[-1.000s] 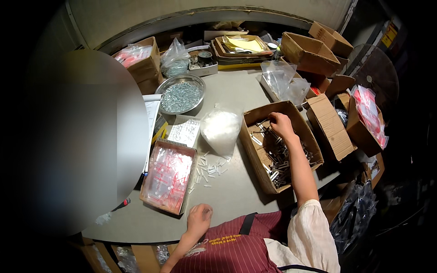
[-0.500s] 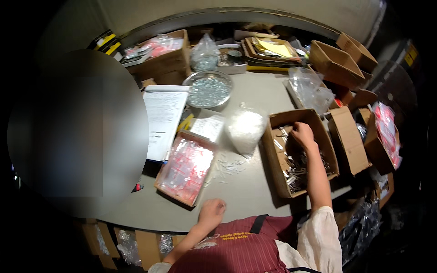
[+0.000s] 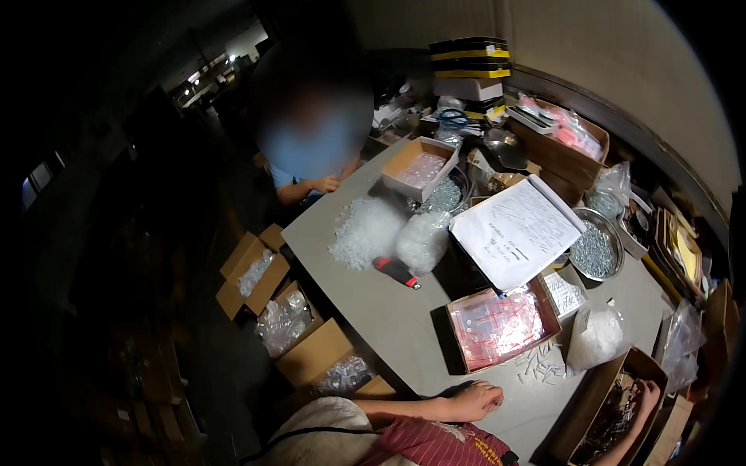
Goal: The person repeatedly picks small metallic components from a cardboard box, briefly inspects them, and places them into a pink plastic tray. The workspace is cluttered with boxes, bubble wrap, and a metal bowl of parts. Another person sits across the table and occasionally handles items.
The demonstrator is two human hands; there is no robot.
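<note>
My right hand (image 3: 648, 394) is down inside a cardboard box (image 3: 575, 423) of loose metal parts (image 3: 619, 408). Its fingers curl among the parts; what they grip is too small to tell. At the table's near edge rests my left hand (image 3: 475, 401), fingers folded in, and its palm is hidden. Ahead of it stands an open box (image 3: 497, 322) of small clear bags with red edges. Between the two boxes lie small white strips (image 3: 538, 363), beside a plastic bag (image 3: 597, 335) full of white pieces.
A clipboard (image 3: 517, 231) and a steel bowl of metal pieces (image 3: 597, 247) lie beyond. Further left are a white heap (image 3: 364, 233), a filled bag (image 3: 423, 242) and a red-and-black tool (image 3: 396, 272). Across sits a person in blue (image 3: 307, 151). Cartons (image 3: 252, 272) stand below the table.
My view has swung left, bringing the co-worker, white heap and floor cartons into sight. My right hand stays in the metal-parts box, and my left stays near the table edge.
</note>
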